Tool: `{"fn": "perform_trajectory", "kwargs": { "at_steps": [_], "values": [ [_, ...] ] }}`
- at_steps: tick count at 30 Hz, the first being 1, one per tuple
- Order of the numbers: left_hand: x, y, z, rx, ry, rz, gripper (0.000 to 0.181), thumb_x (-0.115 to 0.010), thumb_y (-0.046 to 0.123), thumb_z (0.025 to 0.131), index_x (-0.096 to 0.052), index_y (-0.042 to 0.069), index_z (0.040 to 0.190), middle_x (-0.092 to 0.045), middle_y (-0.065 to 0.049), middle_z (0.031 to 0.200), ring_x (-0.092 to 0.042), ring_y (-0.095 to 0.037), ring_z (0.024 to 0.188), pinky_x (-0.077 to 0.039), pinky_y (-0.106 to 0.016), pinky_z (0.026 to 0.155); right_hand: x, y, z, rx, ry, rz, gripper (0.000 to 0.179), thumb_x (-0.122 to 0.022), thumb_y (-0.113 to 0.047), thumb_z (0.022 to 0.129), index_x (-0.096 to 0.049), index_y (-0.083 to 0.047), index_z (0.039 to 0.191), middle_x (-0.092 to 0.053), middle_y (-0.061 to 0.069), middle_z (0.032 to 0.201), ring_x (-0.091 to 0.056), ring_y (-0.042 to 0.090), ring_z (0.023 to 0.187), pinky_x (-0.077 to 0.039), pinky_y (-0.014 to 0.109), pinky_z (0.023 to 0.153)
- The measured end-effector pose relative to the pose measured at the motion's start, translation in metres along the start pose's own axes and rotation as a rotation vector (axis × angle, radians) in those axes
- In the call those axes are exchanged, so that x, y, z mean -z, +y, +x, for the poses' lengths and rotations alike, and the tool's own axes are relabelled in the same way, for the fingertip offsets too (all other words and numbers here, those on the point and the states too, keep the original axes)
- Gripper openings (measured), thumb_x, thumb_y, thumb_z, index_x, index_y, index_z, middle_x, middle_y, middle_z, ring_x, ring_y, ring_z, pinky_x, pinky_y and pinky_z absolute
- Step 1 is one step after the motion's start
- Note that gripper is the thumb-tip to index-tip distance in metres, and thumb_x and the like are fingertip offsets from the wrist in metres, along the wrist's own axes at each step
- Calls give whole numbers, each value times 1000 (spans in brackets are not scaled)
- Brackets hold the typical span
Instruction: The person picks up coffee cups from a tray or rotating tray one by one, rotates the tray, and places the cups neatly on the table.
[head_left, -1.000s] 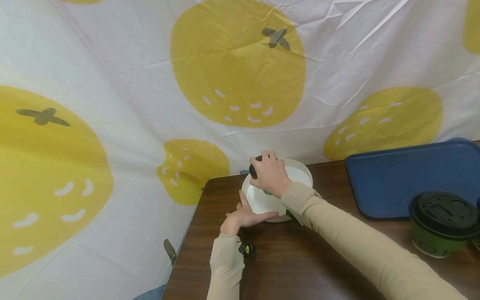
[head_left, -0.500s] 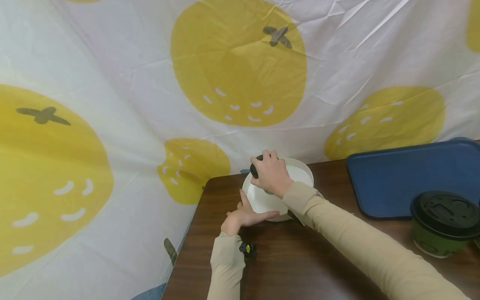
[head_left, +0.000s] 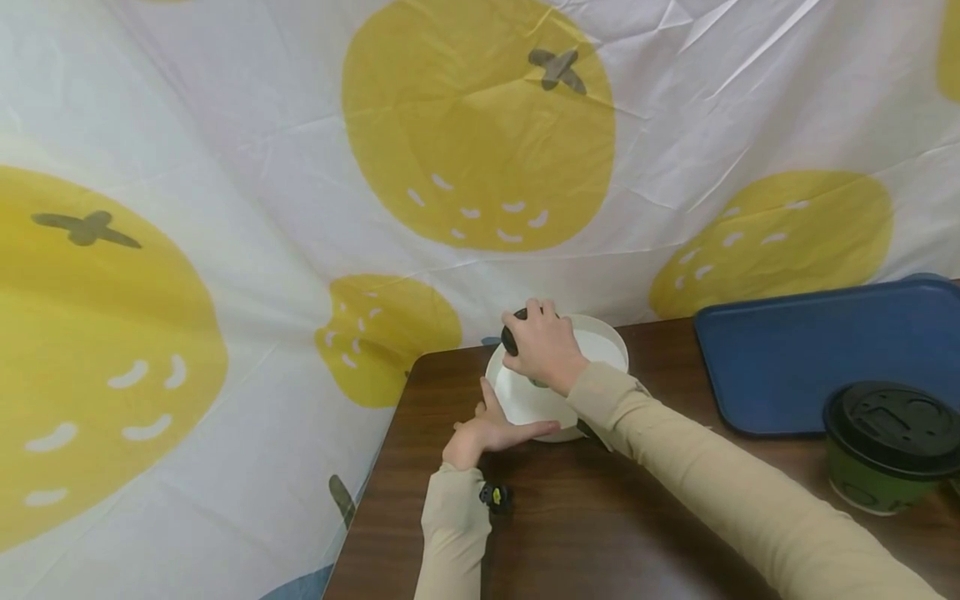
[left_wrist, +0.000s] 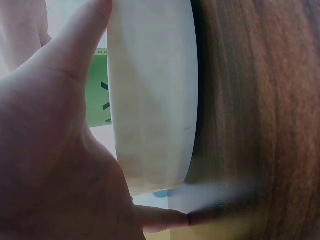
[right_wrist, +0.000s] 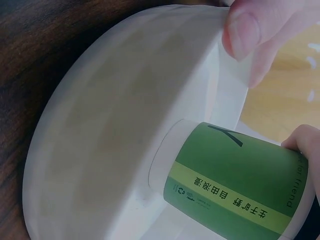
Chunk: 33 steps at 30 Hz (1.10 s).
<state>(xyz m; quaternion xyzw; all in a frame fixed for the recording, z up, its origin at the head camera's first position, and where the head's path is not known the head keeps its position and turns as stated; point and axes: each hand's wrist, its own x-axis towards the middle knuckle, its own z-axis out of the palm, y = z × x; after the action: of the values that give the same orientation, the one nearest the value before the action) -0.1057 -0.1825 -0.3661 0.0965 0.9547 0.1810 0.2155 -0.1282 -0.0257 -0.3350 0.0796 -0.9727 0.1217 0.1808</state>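
Note:
A white round basin (head_left: pixel 517 404) with a low wall sits on the brown table near its back left corner. Inside it stands a green paper cup (right_wrist: pixel 230 175) with a pale base band and printed lettering. My right hand (head_left: pixel 543 346) grips this cup near the top, reaching over the basin; its black lid (head_left: pixel 510 340) shows past the fingers in the head view. My left hand (head_left: pixel 489 429) lies spread against the basin's near left side. Its thumb (left_wrist: pixel 80 35) runs along the rim, and another finger (left_wrist: pixel 162 217) stretches out beside the wall.
A blue tray (head_left: pixel 817 350) lies at the back right of the table (head_left: pixel 585 533). In front of it stands another green cup (head_left: pixel 870 479) with a black lid. A white fabric backdrop (head_left: pixel 277 167) with yellow fruit hangs behind and left of the table.

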Motion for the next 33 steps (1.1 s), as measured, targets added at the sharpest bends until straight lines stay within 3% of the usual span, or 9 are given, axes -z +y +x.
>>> {"fn": "perform_trajectory", "kwargs": {
  "at_steps": [8,19,33],
  "values": [
    [0,1,-1,-5,-5,1,145,-64,83,77,24,4,161,-7,-31,171,-16,-50,159,-13,-79,121,1,1,-1,7,4,-3,58,-70,-42,94,-57,-18,145,-59,26,131,-58,43,119,-62,53,79],
    [-2,-1,1,3,-2,17,146,-64,84,76,23,4,162,-10,-32,170,-19,-50,158,-14,-78,121,6,1,-5,5,-63,21,59,-71,-42,93,-58,-19,146,-58,25,133,-57,42,118,-61,54,81],
    [-1,0,0,-13,5,1,145,-66,82,77,23,4,161,-13,-33,169,-20,-51,157,-14,-77,122,9,6,-20,50,11,-1,60,-72,-41,90,-60,-18,143,-60,25,130,-60,40,113,-62,51,74]
  ]
}}
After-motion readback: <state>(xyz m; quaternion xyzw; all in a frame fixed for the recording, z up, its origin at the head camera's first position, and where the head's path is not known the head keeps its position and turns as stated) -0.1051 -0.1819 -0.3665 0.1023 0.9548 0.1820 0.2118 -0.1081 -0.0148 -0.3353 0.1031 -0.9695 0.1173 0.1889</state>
